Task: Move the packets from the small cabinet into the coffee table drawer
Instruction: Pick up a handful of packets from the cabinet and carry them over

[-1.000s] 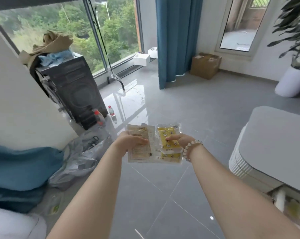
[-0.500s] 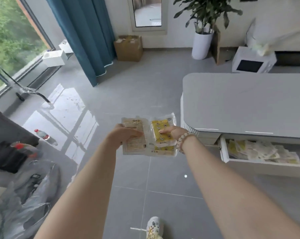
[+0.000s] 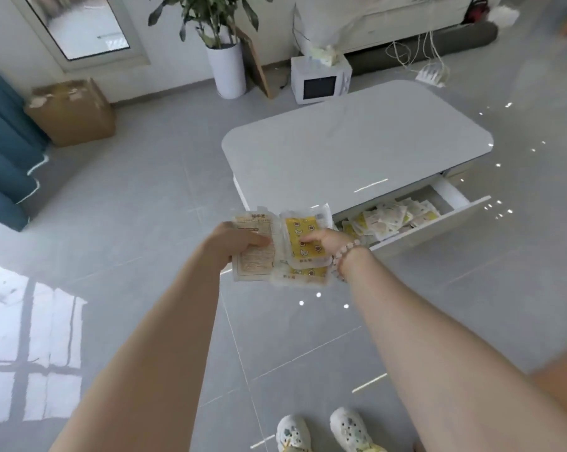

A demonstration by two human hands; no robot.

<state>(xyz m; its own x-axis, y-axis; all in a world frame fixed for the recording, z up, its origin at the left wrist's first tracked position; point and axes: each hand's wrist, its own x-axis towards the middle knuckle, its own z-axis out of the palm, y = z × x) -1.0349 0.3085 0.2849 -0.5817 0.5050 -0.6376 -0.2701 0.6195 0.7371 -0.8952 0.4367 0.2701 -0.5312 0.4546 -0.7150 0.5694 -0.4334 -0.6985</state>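
Note:
Both hands hold a small stack of flat packets in front of me, above the floor. My left hand (image 3: 235,244) grips the beige printed packets (image 3: 254,265) on the left. My right hand (image 3: 324,241), with a bead bracelet at the wrist, pinches the yellow-and-clear packets (image 3: 303,256) with its thumb on top. Just to the right, the white coffee table (image 3: 357,138) has its drawer (image 3: 438,223) pulled open, and several similar packets (image 3: 389,216) lie inside. The small cabinet is out of view.
A white microwave (image 3: 321,81) sits on the floor behind the table, with a potted plant (image 3: 226,65) and a cardboard box (image 3: 71,114) to the left. Blue curtains (image 3: 1,151) hang at the far left. My shoes (image 3: 321,432) stand on grey tiles.
My view has swung right from the window side to the coffee table, which is now closer with its open drawer in full sight. Both hands keep the same hold on the packets.

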